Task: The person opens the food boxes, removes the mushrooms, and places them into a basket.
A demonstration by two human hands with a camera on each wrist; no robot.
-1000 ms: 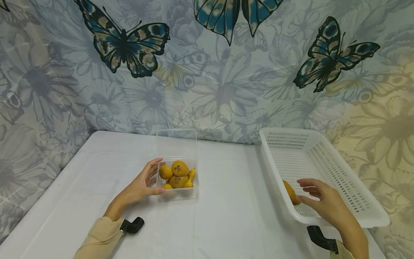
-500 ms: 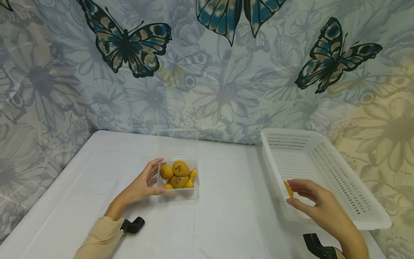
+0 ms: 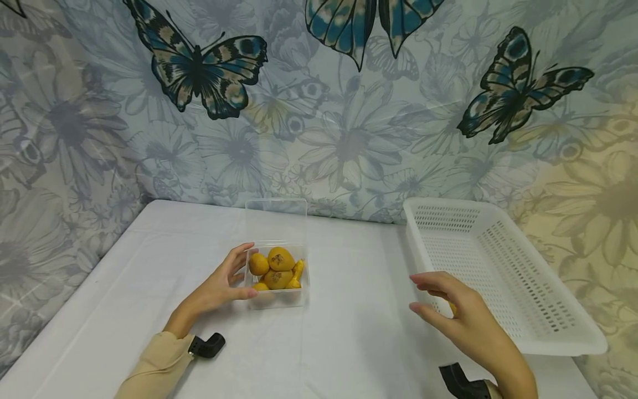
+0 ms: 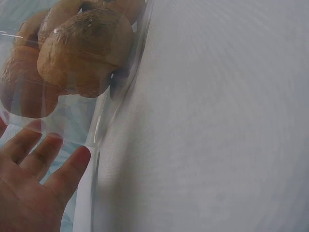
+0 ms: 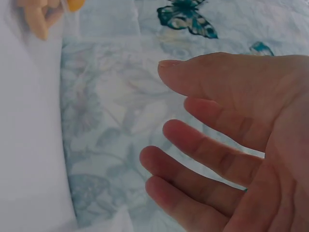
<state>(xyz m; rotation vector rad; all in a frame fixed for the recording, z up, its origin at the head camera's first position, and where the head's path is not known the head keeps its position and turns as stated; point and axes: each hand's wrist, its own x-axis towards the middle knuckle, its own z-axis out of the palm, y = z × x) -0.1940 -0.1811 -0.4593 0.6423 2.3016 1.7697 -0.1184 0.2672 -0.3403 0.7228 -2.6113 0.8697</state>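
Note:
My left hand [image 3: 216,285] holds the left side of a clear plastic box [image 3: 279,300], thumb along the front, fingers at the back-left corner. Inside lie several yellow fruits [image 3: 281,259], two with dark blotches, plus a slim curved yellow piece [image 3: 297,274]. In the left wrist view, fingertips [image 4: 81,155] meet the clear wall below the fruit. My right hand [image 3: 456,310], thumb and fingers spread apart, hovers at the left rim of a white perforated basket [image 3: 538,288]. The right wrist view shows this hand [image 5: 217,140] with nothing in it. Behind it peeks a yellow fruit [image 3: 452,308], mostly hidden.
The box's clear lid [image 3: 276,213] stands raised at the back. A white cloth [image 3: 344,327] covers the table. Behind it hangs a butterfly-patterned fabric [image 3: 349,138]. Black wrist devices [image 3: 207,346] sit on both forearms.
My right hand has moved left from inside the basket to its left rim, now covering most of the yellow fruit there. The left hand keeps its place at the box.

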